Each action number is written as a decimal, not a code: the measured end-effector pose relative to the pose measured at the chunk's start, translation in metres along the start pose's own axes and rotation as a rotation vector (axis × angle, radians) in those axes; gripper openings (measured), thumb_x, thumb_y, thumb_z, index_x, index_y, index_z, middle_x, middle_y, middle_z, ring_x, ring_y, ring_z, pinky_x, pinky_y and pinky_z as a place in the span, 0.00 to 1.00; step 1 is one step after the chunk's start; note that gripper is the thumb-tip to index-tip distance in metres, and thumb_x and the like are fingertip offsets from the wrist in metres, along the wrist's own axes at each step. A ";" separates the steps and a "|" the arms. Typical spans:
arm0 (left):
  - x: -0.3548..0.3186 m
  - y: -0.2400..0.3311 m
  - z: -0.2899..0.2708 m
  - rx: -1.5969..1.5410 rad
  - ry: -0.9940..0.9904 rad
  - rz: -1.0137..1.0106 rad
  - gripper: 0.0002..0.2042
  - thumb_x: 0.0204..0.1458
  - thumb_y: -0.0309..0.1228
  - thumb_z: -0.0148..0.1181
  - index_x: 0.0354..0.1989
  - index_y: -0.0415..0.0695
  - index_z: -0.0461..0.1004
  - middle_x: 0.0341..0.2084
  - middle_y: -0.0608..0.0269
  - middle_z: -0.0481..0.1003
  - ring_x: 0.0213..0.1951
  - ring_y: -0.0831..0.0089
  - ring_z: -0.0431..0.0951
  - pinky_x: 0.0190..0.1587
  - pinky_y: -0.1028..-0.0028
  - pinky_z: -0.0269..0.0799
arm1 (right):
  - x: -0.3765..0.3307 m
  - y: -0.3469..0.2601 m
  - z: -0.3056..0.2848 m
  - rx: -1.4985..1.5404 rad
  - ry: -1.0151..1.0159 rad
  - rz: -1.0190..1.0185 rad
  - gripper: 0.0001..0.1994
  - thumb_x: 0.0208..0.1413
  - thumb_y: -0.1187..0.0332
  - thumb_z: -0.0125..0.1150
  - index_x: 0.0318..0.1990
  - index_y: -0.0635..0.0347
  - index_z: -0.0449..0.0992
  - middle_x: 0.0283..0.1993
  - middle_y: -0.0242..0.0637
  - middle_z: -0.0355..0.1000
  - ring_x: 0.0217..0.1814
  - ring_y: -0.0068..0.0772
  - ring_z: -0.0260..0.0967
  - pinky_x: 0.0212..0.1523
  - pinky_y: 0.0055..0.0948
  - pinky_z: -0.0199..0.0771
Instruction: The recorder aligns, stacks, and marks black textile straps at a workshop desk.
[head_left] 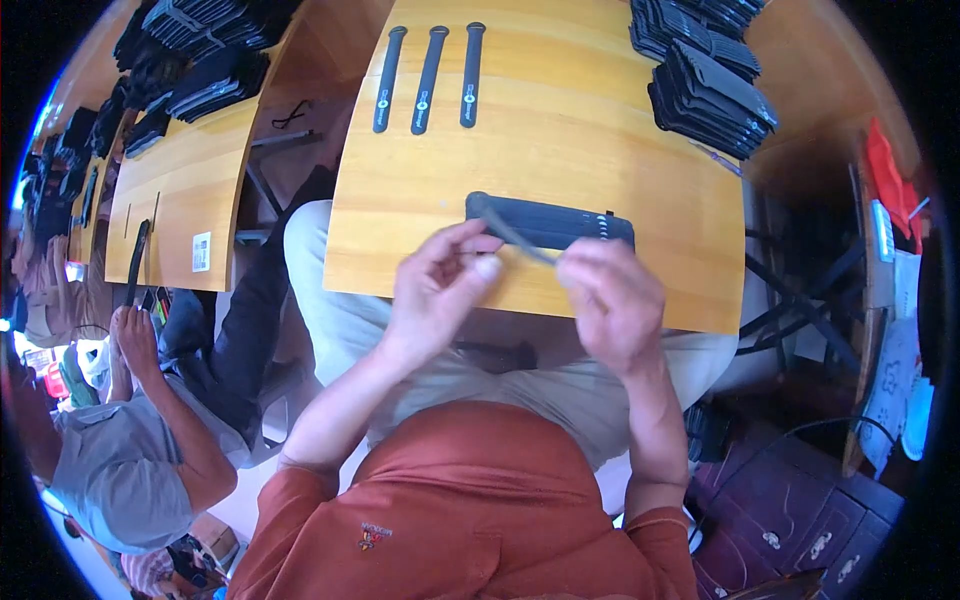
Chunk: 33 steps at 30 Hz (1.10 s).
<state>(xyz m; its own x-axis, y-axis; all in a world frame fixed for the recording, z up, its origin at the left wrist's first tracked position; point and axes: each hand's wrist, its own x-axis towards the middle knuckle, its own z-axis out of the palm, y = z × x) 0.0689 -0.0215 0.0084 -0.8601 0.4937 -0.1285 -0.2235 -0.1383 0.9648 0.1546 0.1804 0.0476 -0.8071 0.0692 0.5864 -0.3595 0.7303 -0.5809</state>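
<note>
My right hand (612, 305) pinches one end of a thin dark strap (522, 240), slightly blurred. From there the strap slants up and left, its far end over the left end of a flat dark fabric piece (570, 223) on the table. A row of small pale marks shows near that piece's right end. My left hand (440, 290) is beside the strap, with thumb and fingers curled but apart and nothing visible between them. Farther up the table lie three dark straps with rounded ends: a left one (389, 80), a middle one (429, 80) and a right one (473, 75).
Stacks of folded dark pieces (710, 100) sit at the table's (400, 220) far right, with a pen (715, 158) nearby. At left, another person (140, 440) holds a dark strip at a second table (190, 180). Dark red drawers (790, 530) stand at lower right.
</note>
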 end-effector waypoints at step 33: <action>-0.001 0.006 -0.028 0.296 -0.119 -0.115 0.13 0.52 0.20 0.73 0.45 0.36 0.80 0.31 0.66 0.81 0.31 0.85 0.79 0.35 0.83 0.78 | -0.054 0.011 -0.033 0.096 -0.334 0.298 0.15 0.43 0.69 0.80 0.41 0.54 0.86 0.33 0.34 0.73 0.30 0.32 0.75 0.29 0.32 0.75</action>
<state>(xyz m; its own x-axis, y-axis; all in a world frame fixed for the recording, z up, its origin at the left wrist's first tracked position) 0.0560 -0.0470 0.0082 -0.7735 0.5909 -0.2292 -0.1578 0.1706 0.9726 0.2094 0.2074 0.0280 -0.9831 0.0322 0.1803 -0.1174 0.6446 -0.7554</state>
